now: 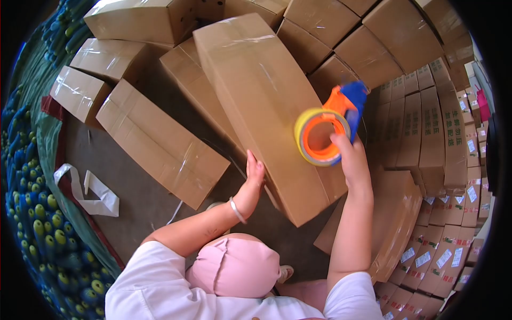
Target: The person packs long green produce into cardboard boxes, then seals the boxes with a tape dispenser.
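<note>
A long brown cardboard box (261, 101), sealed with clear tape, lies tilted in front of me. My left hand (255, 172) presses flat against its near left side. My right hand (348, 152) grips an orange and blue tape dispenser (341, 114) with a yellow-edged tape roll (316, 136), held just above the box's right edge.
Several more sealed cardboard boxes (160, 144) lie on the grey floor to the left and behind. Stacks of printed, labelled cartons (437, 160) fill the right side. A heap of blue and yellow objects (32, 213) borders the left. White strap scraps (90, 189) lie on the floor.
</note>
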